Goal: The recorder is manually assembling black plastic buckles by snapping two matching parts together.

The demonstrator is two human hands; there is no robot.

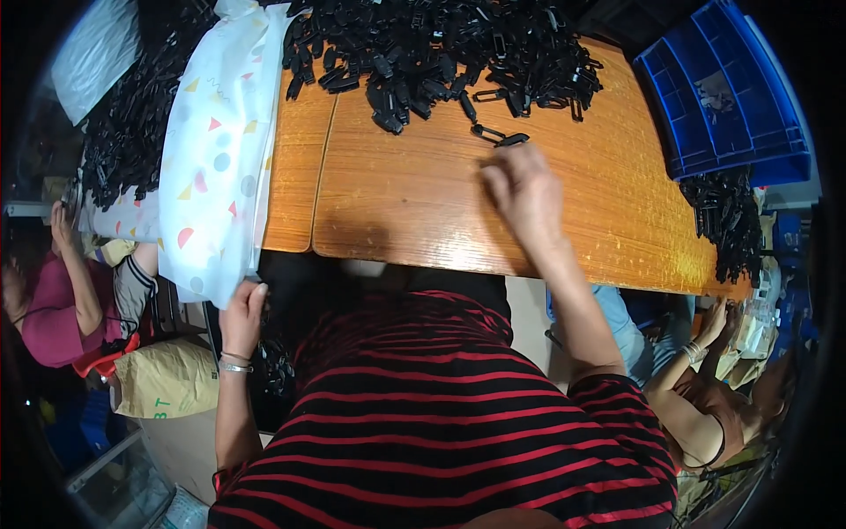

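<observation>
My right hand [529, 189] reaches over the wooden table with its fingers curled at a small black plastic piece [513, 139]. The fingertips seem closed on that piece, which looks like a buckle or clip with a rounded body. Touching it or just left of it is an open black loop [485, 133]. Beyond lies a large heap of similar black plastic pieces [441, 48]. Down at the table's near left, below its edge, my left hand [242, 317] is closed, thumb up, beside the lower end of a white patterned plastic sheet [216, 159]. What its fingers hold is hidden.
The wooden table [423, 198] has a seam on its left. A blue plastic crate [723, 97] tilts at the far right, above more black pieces [727, 220]. Co-workers sit at left [62, 309] and right [696, 406]. A brown paper sack [172, 377] stands lower left.
</observation>
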